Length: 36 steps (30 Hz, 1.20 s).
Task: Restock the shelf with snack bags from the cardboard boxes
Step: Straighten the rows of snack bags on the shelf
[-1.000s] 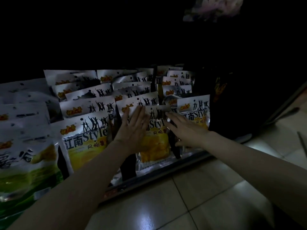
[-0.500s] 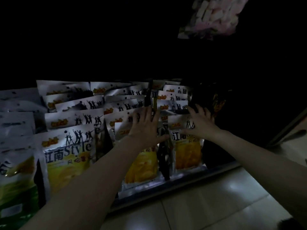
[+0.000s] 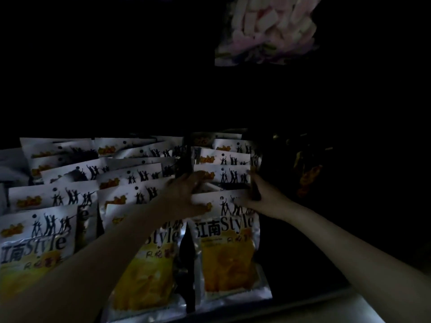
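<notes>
Several silver and yellow snack bags stand in rows on a dim low shelf. The front bag of the right row (image 3: 227,255) faces me. My left hand (image 3: 186,194) grips the top left edge of that row's bags, fingers curled over them. My right hand (image 3: 261,197) holds the top right edge of the same bags, thumb in front. More bags of the same kind fill the middle row (image 3: 144,271) and the left row (image 3: 32,248). No cardboard box is in view.
A clear bag of pink and white sweets (image 3: 268,29) hangs above at the upper right. Dark orange-printed packs (image 3: 307,180) sit to the right of the row. The shelf's front lip (image 3: 338,297) and the pale tiled floor (image 3: 363,311) show at the lower right.
Both hands have moved from the middle row to the right row, from flat pressing to gripping the bags' top edges. The camera has come closer and tilted up.
</notes>
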Each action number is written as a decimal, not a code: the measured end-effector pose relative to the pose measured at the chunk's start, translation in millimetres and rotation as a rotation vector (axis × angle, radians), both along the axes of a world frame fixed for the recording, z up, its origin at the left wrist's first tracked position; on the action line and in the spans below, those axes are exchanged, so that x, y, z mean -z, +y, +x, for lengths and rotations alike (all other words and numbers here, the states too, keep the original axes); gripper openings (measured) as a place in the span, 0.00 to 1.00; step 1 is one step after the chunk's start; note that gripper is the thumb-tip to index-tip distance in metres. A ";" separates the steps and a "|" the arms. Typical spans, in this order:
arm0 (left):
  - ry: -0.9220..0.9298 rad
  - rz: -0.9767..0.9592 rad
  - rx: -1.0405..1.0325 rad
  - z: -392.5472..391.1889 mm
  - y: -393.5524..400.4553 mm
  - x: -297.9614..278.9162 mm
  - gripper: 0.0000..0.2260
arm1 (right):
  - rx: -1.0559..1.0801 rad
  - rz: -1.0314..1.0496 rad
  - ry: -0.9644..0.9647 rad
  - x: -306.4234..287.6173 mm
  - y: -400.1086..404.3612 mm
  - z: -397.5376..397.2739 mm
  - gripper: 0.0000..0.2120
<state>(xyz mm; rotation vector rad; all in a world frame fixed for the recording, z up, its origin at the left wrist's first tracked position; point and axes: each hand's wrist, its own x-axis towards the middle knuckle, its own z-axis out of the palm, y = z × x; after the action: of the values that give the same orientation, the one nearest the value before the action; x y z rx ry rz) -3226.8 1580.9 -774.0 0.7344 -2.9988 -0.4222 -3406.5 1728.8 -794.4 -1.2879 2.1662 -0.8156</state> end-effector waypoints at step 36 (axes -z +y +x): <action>0.443 0.012 -0.136 -42.3 -21.1 3.5 0.12 | -0.047 -0.224 0.555 -55.2 -113.6 -16.3 0.15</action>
<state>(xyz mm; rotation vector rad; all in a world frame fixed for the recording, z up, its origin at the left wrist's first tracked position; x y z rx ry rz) -3269.1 1559.8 -777.5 0.7276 -2.5207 -0.5181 -3422.8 1615.1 -739.2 -1.8476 2.4985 -0.7629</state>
